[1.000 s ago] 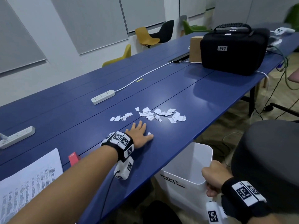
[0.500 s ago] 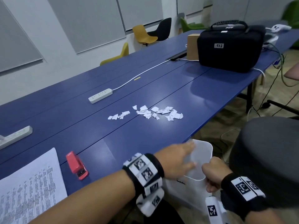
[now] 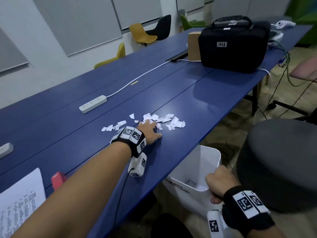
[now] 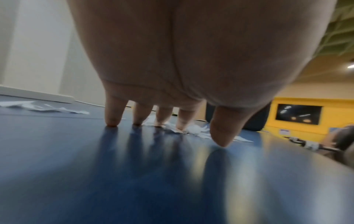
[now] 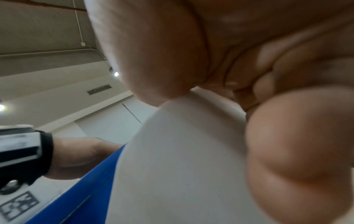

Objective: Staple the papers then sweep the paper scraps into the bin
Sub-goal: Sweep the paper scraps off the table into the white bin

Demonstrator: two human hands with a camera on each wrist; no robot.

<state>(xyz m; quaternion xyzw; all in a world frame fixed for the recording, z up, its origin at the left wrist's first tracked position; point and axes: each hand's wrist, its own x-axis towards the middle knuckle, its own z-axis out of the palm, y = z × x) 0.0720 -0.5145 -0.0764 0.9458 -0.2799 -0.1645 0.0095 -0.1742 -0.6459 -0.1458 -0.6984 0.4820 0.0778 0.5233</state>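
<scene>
White paper scraps (image 3: 168,121) lie scattered on the blue table (image 3: 197,100). My left hand (image 3: 149,130) lies flat among them with straight fingers; its fingertips (image 4: 112,122) touch the tabletop and some scraps (image 4: 193,129). My right hand (image 3: 217,183) grips the rim of the white bin (image 3: 197,167), held below the table's front edge, with a few scraps inside. In the right wrist view my thumb and fingers pinch the bin wall (image 5: 182,159). The red stapler (image 3: 57,180) and the printed papers (image 3: 20,201) lie at the near left.
Two white power strips (image 3: 93,106) (image 3: 6,149) and a cable lie on the table. A black case (image 3: 233,47) and a cardboard box (image 3: 193,45) stand at the far right. A grey chair seat (image 3: 281,162) is beside the bin.
My left hand, which was at the bin's mouth half a second ago, has gone back out onto the table and now lies on the scraps. My right hand has stayed on the bin.
</scene>
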